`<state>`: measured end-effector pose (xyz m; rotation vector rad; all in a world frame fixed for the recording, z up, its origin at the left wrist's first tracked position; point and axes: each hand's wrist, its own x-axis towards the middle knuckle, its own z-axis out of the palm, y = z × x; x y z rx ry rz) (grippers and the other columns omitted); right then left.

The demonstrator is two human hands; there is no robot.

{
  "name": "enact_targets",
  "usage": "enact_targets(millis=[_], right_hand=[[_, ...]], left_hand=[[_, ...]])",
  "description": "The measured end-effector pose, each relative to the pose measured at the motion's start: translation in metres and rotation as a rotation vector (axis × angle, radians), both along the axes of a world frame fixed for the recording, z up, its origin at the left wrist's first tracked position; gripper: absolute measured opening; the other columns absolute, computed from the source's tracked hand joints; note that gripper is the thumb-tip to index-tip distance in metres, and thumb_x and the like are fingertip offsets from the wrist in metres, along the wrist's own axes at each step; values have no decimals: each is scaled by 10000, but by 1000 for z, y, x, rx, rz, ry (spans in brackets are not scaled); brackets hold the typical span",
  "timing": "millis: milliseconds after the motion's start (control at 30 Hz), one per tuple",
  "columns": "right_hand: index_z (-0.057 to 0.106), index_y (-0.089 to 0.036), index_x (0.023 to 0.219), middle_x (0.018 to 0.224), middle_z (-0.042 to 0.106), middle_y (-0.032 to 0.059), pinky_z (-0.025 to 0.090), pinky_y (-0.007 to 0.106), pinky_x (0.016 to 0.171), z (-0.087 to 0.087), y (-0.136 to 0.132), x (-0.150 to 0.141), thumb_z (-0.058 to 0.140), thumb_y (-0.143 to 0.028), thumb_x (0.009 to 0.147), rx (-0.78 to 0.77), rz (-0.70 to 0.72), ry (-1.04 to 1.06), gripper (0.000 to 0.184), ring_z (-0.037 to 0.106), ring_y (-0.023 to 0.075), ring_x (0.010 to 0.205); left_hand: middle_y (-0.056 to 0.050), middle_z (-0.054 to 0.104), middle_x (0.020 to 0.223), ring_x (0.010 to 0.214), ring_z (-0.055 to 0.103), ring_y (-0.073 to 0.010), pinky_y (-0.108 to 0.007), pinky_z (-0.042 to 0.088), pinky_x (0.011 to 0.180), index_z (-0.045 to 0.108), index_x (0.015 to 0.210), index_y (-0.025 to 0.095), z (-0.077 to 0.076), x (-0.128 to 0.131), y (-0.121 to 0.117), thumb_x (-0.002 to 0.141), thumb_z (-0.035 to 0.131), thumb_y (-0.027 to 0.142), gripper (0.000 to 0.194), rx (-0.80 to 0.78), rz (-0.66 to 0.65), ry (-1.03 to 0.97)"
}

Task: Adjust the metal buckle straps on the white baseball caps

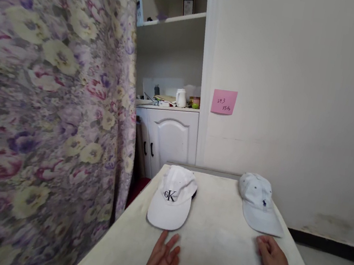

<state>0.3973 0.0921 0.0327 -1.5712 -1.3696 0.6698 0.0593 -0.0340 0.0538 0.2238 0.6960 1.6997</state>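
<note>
Two caps lie on a pale table. A white cap with a black "CK" logo sits at the left, its brim toward me. A pale blue cap with a small dark emblem rests at the right, near the table's far right edge. My left hand lies flat and open on the table, fingertips just short of the white cap's brim. My right hand rests palm down with fingers stretched out, just below the blue cap's brim. Neither hand holds anything.
A floral curtain hangs along the left, close to the table. Behind stands a white cabinet with a white jug and small items on its counter, shelves above. A pink sticky note is on the wall.
</note>
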Motion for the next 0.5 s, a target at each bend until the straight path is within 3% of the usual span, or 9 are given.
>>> enact_targets(millis=[200, 367, 500], right_hand=[[623, -232, 809, 577, 626, -12, 420, 346, 571, -2, 1, 2, 463, -613, 801, -13, 5, -5, 413, 579, 235, 559], [625, -234, 792, 586, 642, -5, 425, 344, 584, 0, 1, 1, 474, -603, 802, 6, 2, -10, 399, 598, 240, 583], [636, -233, 784, 569, 645, -6, 424, 339, 567, 1, 0, 0, 484, -595, 793, 6, -2, -2, 393, 594, 236, 557]], left_hand=[[-142, 744, 1185, 823, 743, -182, -309, 587, 781, 336, 1502, 211, 12, 5, -3, 897, 624, 63, 686, -25, 36, 6], [-154, 733, 1189, 824, 740, -174, -310, 584, 804, 349, 1492, 208, 13, 7, -2, 878, 634, 47, 697, -21, 41, 33], [-148, 686, 1283, 901, 733, -192, -320, 576, 823, 442, 1438, 232, 9, 6, -1, 847, 677, 62, 658, -35, 50, 36]])
